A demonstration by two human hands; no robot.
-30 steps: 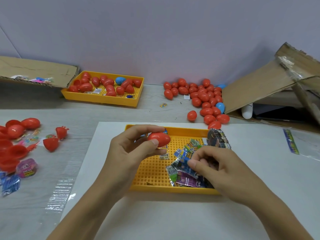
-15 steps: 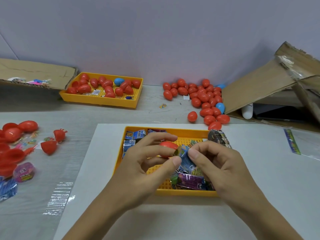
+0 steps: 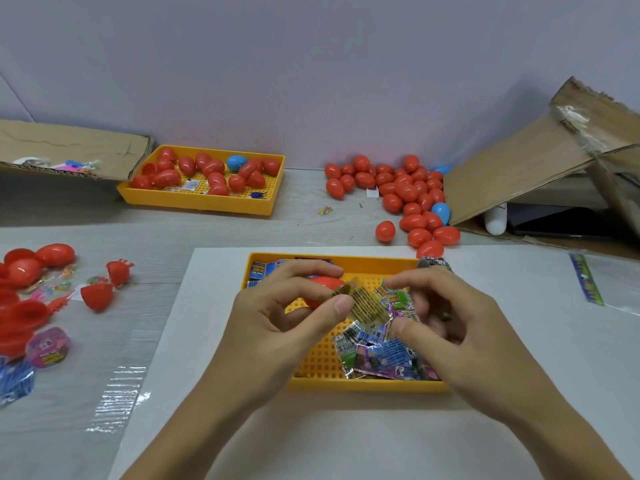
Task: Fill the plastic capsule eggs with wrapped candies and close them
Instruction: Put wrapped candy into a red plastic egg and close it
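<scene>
In the head view, the person's left hand (image 3: 277, 317) cups a glossy red plastic capsule egg (image 3: 323, 287) between curled fingers and palm, above the near yellow perforated plastic tray (image 3: 363, 386). The egg lies with its long axis roughly level, running left to right, its rounded end toward the right hand; whether it is already split open cannot be told, since the fingers cover most of it. The left thumb and the right hand (image 3: 450, 320) together pinch a small crinkled foil candy wrapper in green and gold (image 3: 363, 303), held just beside the egg and tilted, its long edge slanting down to the right. Both hands are thus closed on something: the left on the egg and a corner of the wrapper, the right on the wrapper alone. Holding both directly over the tray probably means a dropped candy falls back among the loose pile of wrapped candies (image 3: 377, 351) in the tray's right half.

Filled eggs seem to be kept apart: a heap of closed red and blue eggs (image 3: 408, 199) lies far right, while the far yellow tray (image 3: 194, 202) holds more eggs, well away from the working spot.
</scene>
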